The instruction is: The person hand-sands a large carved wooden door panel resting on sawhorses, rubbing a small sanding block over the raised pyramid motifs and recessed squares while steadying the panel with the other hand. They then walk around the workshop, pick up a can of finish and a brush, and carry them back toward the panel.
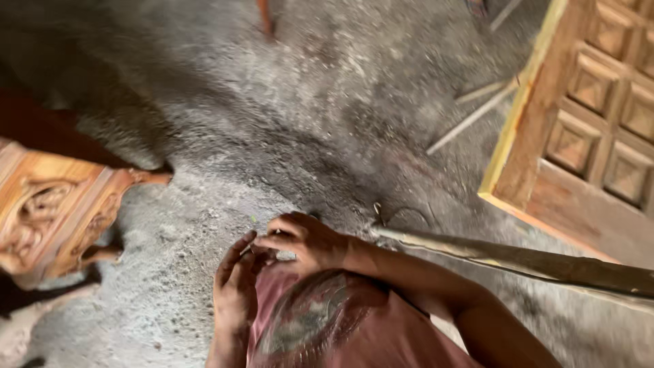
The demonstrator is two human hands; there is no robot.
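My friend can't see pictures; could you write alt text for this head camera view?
Two bare hands, left hand and right hand, meet over a dusty concrete floor, pinching something too small to identify. A carved wooden panel lies right, carved furniture left.

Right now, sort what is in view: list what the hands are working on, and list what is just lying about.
In hand:
- left hand and right hand, fingertips pinched together on a tiny pale item, too blurred to identify

Lying about:
- carved orange-brown wooden piece
- panelled brown wooden door with raised squares
- long dark wooden pole
- thin pale sticks on the grey dusty floor
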